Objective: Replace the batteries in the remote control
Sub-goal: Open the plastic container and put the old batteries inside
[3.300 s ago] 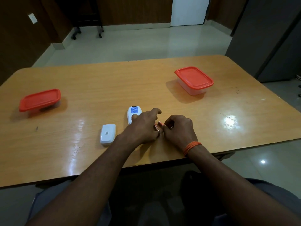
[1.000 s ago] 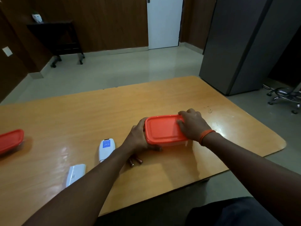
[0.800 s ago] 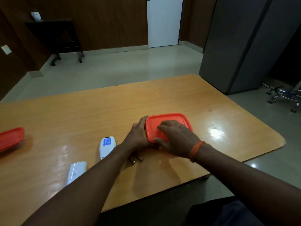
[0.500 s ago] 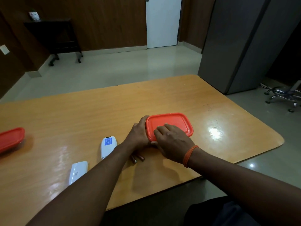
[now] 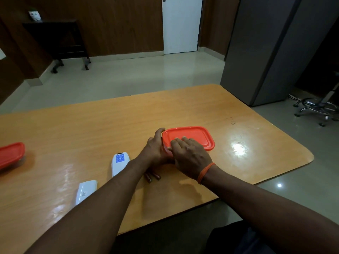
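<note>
The second red-lidded container (image 5: 11, 155) is cut off at left.

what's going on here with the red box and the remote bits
A person grips the red-lidded container with both hands: the left hand braces its side and the right hand works at the lid's near corner. The remote, its back cover and two batteries lie on the table.

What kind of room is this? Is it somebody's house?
Probably an office or meeting room, not a house. There is a big wooden table, a tall grey metal cabinet, and the wheeled base of an office chair on the shiny tiled floor.
</note>
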